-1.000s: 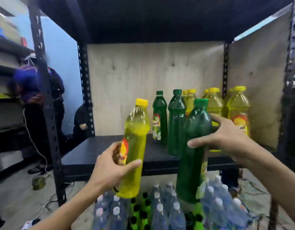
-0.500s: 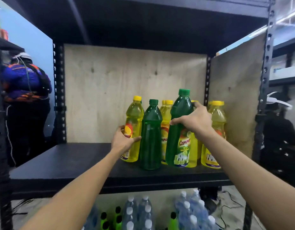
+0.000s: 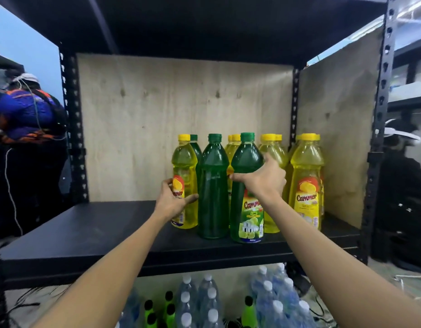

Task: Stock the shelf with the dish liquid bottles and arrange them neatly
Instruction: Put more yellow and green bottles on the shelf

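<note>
A black metal shelf holds several yellow and green dish liquid bottles grouped at its right half. My left hand grips a yellow bottle standing at the left end of the group. My right hand is wrapped around a green lime bottle that stands upright near the front edge. Between them stands another green bottle with its label turned away. A yellow bottle stands at the right front, with more yellow ones behind.
Plywood panels close the back and right side of the bay. Water bottles and green-bodied bottles stand on the floor below. A person in blue stands at the left; another person is at the right.
Both bottles went from in front of the shelf onto it, and they now stand upright in the front row. The view has moved closer and up.
</note>
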The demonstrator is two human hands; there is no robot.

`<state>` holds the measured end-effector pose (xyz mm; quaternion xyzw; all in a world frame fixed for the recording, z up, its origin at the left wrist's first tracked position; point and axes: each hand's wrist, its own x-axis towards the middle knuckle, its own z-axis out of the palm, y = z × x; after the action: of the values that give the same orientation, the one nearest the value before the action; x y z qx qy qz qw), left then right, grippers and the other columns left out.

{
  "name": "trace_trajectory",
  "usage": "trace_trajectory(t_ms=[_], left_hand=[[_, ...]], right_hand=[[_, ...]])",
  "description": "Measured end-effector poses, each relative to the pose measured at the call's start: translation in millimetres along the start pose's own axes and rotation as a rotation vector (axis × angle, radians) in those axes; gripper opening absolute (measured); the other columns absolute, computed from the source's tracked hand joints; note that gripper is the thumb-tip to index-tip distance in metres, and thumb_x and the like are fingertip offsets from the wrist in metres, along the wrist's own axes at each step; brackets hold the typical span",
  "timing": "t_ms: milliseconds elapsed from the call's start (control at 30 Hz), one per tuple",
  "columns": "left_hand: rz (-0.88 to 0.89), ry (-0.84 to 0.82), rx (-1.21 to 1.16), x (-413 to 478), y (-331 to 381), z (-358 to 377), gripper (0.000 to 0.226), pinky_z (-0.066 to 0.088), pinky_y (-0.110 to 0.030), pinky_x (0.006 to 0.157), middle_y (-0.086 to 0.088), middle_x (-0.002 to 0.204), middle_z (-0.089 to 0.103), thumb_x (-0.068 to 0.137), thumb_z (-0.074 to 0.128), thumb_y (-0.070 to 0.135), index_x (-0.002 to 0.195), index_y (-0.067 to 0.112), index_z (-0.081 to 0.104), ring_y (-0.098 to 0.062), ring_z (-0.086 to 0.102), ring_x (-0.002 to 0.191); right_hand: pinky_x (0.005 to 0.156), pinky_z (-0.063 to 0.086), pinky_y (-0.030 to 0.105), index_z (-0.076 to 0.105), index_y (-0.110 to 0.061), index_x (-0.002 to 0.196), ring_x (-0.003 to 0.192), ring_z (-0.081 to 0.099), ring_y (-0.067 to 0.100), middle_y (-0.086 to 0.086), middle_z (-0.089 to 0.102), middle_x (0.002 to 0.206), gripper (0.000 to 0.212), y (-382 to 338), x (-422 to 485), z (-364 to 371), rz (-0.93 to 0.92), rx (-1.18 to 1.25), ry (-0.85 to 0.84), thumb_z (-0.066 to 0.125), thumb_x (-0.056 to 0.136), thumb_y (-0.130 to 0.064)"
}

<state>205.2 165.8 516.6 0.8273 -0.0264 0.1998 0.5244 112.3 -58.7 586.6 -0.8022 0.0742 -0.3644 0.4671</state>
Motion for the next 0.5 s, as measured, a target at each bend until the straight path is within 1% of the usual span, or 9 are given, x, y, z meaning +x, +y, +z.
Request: trace_trajectory(t_ms=[67,133,233,300,333,400,433,467,500], left_hand=[[0.002,-0.006,-0.002,-1,-1,-1,0.104,0.042,-0.045,0.11,-0.009,0.141,0.051,0.067,0.088,0.043,0.145,0.015,0.026,-0.029,0.053,0.126],[0.004,-0.011,-0.003,-4,0,-1,0.104,0.042,-0.045,0.11,-0.009,0.141,0.05,0.068,0.088,0.044,0.145,0.016,0.025,-0.029,0.053,0.126],[-0.011,-0.025,-0.006,-8,3,-1,0.105,0.042,-0.047,0.11,-0.01,0.144,0.049,0.069,0.087,0.044,0.148,0.017,0.022,-0.029,0.053,0.128],[-0.025,-0.025,-0.008,-11,7,-4,0.105,0.042,-0.045,0.11,-0.01,0.145,0.049,0.07,0.088,0.041,0.149,0.016,0.023,-0.029,0.053,0.129],[-0.025,-0.027,-0.001,-12,10,-6,0.104,0.042,-0.044,0.109,-0.009,0.145,0.05,0.07,0.088,0.039,0.149,0.014,0.025,-0.029,0.052,0.13],[-0.018,-0.028,0.022,-13,16,-9,0.1,0.042,-0.042,0.108,-0.01,0.143,0.052,0.07,0.089,0.036,0.148,0.012,0.03,-0.029,0.052,0.131],[-0.013,-0.027,0.036,-14,20,-11,0.098,0.042,-0.042,0.107,-0.01,0.141,0.054,0.069,0.089,0.035,0.146,0.011,0.034,-0.029,0.052,0.13],[-0.009,-0.021,0.049,-17,23,-13,0.096,0.044,-0.042,0.106,-0.01,0.139,0.056,0.068,0.09,0.036,0.144,0.011,0.037,-0.029,0.054,0.128],[-0.005,-0.005,0.059,-21,25,-16,0.094,0.045,-0.043,0.105,-0.01,0.136,0.058,0.066,0.091,0.038,0.141,0.012,0.04,-0.029,0.056,0.126]], right_hand=[[0.105,0.047,0.044,0.046,-0.018,0.147,0.127,0.058,0.028,0.008,0.066,0.132,0.105,3,-1,1,-0.012,0.029,0.005,0.094,0.058,-0.045],[0.108,0.047,0.045,0.044,-0.017,0.149,0.128,0.057,0.028,0.009,0.065,0.133,0.108,5,-1,1,-0.017,0.054,-0.004,0.094,0.057,-0.044],[0.106,0.048,0.042,0.04,-0.015,0.15,0.128,0.057,0.028,0.009,0.063,0.135,0.108,8,-2,1,-0.041,0.049,-0.037,0.094,0.06,-0.041],[0.106,0.048,0.043,0.035,-0.016,0.152,0.13,0.055,0.03,0.008,0.06,0.138,0.112,8,-4,1,-0.059,0.051,-0.08,0.093,0.06,-0.041],[0.109,0.046,0.045,0.028,-0.017,0.155,0.134,0.05,0.031,0.01,0.055,0.143,0.119,8,-5,1,-0.054,0.053,-0.113,0.093,0.059,-0.043],[0.114,0.037,0.051,0.011,-0.022,0.159,0.143,0.037,0.036,0.016,0.038,0.155,0.132,7,-10,2,-0.022,0.015,-0.172,0.093,0.058,-0.047],[0.116,0.034,0.053,0.004,-0.026,0.159,0.144,0.031,0.039,0.019,0.03,0.157,0.135,6,-15,2,-0.021,-0.045,-0.165,0.092,0.059,-0.048],[0.115,0.032,0.054,0.001,-0.029,0.159,0.143,0.029,0.041,0.021,0.026,0.156,0.133,3,-23,0,-0.048,-0.13,-0.12,0.09,0.062,-0.049],[0.114,0.033,0.054,0.005,-0.031,0.158,0.141,0.03,0.041,0.021,0.026,0.153,0.126,-1,-32,-1,-0.11,-0.216,-0.044,0.088,0.065,-0.049]])
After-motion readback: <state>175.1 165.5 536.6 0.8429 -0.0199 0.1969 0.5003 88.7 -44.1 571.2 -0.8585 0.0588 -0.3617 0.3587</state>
